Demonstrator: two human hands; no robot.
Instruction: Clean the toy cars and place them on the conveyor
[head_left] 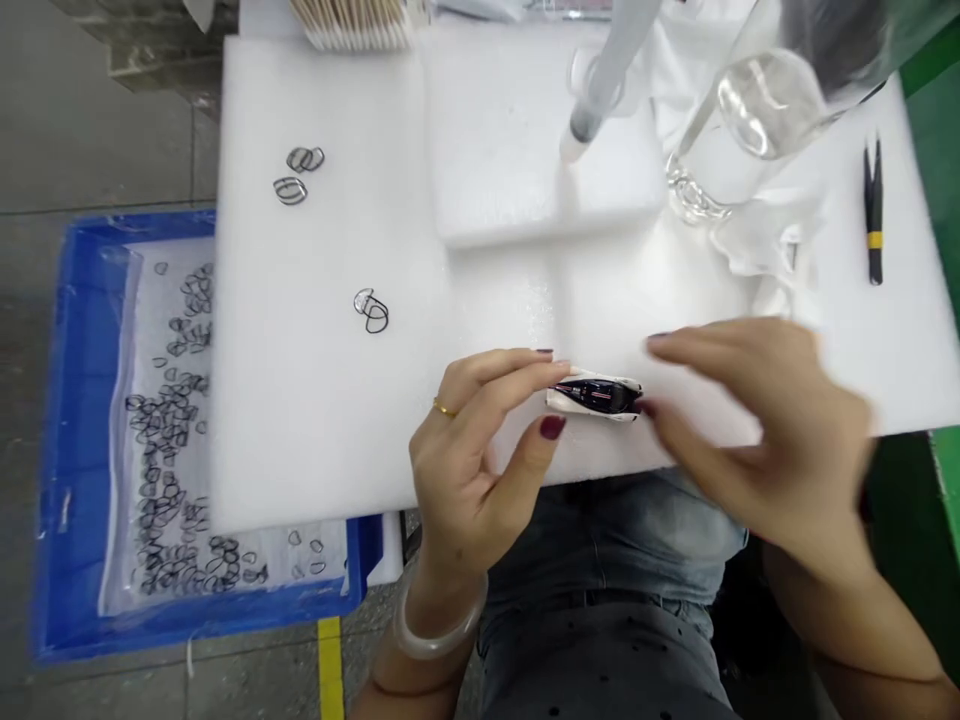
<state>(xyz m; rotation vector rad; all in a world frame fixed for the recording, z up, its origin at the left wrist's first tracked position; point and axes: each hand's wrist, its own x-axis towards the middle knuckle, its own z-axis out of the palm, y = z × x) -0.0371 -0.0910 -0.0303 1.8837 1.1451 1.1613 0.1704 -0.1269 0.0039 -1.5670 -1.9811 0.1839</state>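
My left hand (480, 440) pinches the left end of a small dark glossy lens-like part (600, 396) wrapped in white film, held just above the near edge of the white foam board (315, 400). My right hand (750, 430), blurred by motion, has its thumb and fingers closed at the part's right end. Both hands grip the same piece between them.
Loose thin dark rings lie on the foam: one pair (371, 310) mid-left, others (298, 172) farther back. A blue bin (67, 420) at left holds several more rings on a plastic sheet. A clear glass bottle (742, 130), a dispenser tip (589, 120), black tweezers (872, 215) and cotton swabs (352, 22) stand behind.
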